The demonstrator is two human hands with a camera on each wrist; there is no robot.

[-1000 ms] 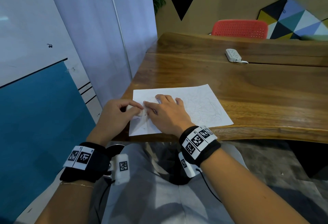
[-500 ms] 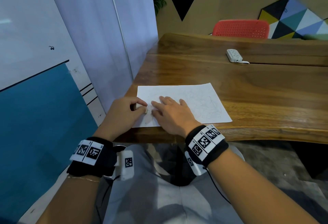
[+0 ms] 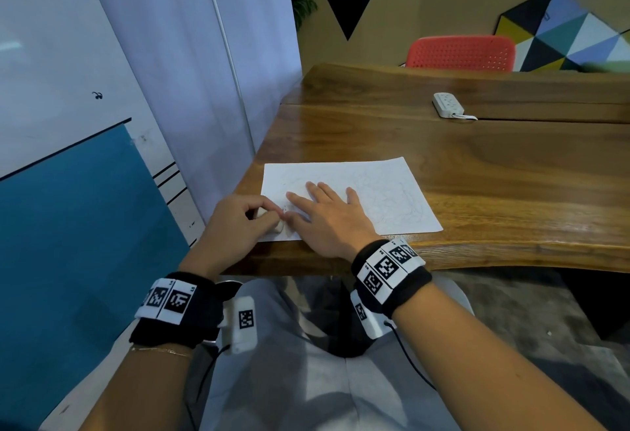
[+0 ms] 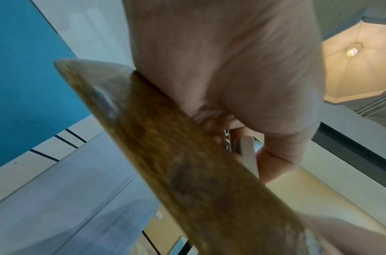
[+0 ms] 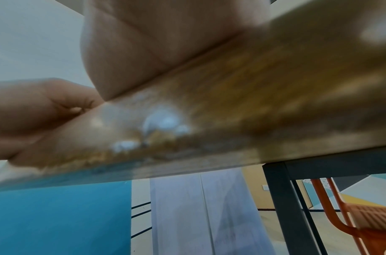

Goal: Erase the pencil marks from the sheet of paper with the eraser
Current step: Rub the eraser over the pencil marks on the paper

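Note:
A white sheet of paper (image 3: 368, 192) with faint pencil scribbles lies at the near left corner of the wooden table (image 3: 477, 164). My left hand (image 3: 245, 222) pinches a small white eraser (image 3: 279, 226) against the sheet's near left corner. In the left wrist view the eraser (image 4: 247, 155) shows as a pale slab between the fingers. My right hand (image 3: 327, 212) lies flat on the paper with its fingers spread, just right of the eraser, holding the sheet down. The right wrist view shows only its palm (image 5: 154, 39) on the blurred table edge.
A white power strip (image 3: 448, 105) with a cord lies far back on the table. A red chair (image 3: 460, 53) stands behind the table. A white curtain (image 3: 204, 72) and a blue wall panel (image 3: 68, 226) are close on the left. A dark table leg (image 5: 283, 198) stands below.
The left hand with the eraser has slid toward the sheet's near left corner. The crumpled corner now lies flatter. The right hand's fingers have spread wider on the paper.

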